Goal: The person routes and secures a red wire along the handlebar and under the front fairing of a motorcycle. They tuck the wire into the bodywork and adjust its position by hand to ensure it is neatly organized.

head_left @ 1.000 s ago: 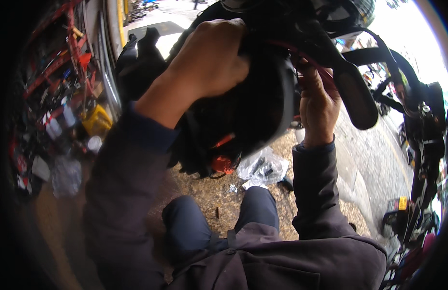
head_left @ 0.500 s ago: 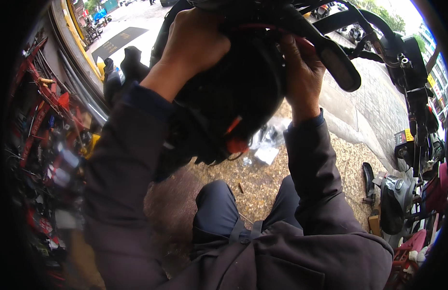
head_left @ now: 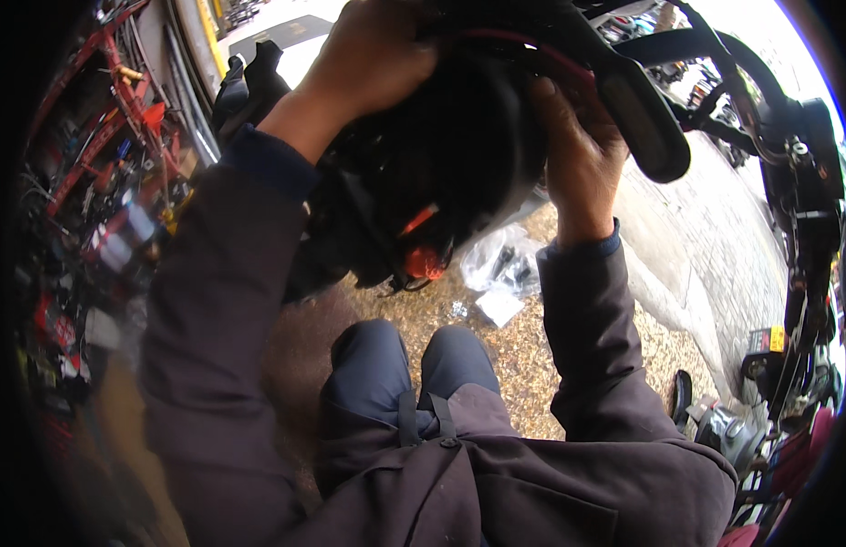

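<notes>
A large black rounded vehicle part, with two small orange-red pieces low on it, fills the upper middle of the view. On its upper left, my left hand is closed, fingers curled in toward the dark surface; what they grip is lost in shadow. My right hand clasps the right edge of the part, thumb on the near face and fingers behind. A reddish strip runs along the upper rim above that hand. Just to the right hangs a black elongated piece with a rounded end.
Black tubes and cables stretch across the upper right. A clear plastic bag and a white packet lie on the speckled ground. Red racks with cluttered parts line the left. Several vehicle parts sit at the lower right.
The whole view has shifted a little, and my knees now sit closer together. Both hands stay at the same places on the black part.
</notes>
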Demonstrator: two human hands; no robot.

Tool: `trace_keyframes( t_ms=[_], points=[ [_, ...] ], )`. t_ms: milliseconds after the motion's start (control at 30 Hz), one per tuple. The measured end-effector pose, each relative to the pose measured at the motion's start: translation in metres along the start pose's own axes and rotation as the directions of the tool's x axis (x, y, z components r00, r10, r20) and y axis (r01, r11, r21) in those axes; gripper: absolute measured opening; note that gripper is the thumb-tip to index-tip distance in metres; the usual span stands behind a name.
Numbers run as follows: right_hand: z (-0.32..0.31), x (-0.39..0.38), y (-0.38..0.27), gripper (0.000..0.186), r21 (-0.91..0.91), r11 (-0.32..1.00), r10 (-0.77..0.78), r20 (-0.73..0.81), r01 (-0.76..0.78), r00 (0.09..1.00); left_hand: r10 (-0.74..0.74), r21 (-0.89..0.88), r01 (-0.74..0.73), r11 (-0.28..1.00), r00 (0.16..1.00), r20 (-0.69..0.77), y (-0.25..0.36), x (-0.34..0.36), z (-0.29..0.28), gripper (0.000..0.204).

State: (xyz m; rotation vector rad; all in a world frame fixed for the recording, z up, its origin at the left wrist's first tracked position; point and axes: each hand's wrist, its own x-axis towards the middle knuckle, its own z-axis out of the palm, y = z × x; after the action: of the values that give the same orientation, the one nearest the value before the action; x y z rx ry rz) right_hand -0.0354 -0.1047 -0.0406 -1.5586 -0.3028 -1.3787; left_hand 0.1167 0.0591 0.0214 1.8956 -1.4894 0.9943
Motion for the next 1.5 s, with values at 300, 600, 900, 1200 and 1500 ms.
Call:
trace_keyframes(
  t_ms=[300, 600, 900, 1200, 1500],
  points=[
    [-0.003, 0.002, 0.014, 0.023, -0.043, 0.982, -0.185, -0.017, 0.184, 0.983, -0.018, 0.124, -0.011, 0.992, 0.972, 0.232, -0.005, -0.001, -0.013, 0.028],
    [-0.001, 0.003, 0.006, 0.021, -0.155, 0.980, -0.138, -0.078, 0.125, 0.987, 0.007, -0.048, 0.027, 0.998, 0.804, 0.594, -0.021, 0.026, -0.047, 0.041],
    [0.019, -0.005, -0.022, 0.024, 0.089, 0.986, 0.160, -0.229, -0.143, 0.960, 0.225, -0.405, 0.089, 0.910, 0.713, 0.664, -0.061, 0.042, -0.037, 0.031],
    [0.011, -0.021, -0.029, 0.027, -0.232, 0.888, 0.295, -0.375, -0.397, 0.879, 0.439, -0.555, -0.075, 0.828, 0.703, 0.560, -0.078, 0.055, -0.018, 0.025],
    [0.001, -0.037, -0.062, 0.038, -0.992, 0.034, 0.213, 0.128, 0.123, 0.969, 0.281, -0.670, 0.484, 0.563, 0.650, 0.706, -0.139, 0.047, -0.068, 0.027]
  ],
)
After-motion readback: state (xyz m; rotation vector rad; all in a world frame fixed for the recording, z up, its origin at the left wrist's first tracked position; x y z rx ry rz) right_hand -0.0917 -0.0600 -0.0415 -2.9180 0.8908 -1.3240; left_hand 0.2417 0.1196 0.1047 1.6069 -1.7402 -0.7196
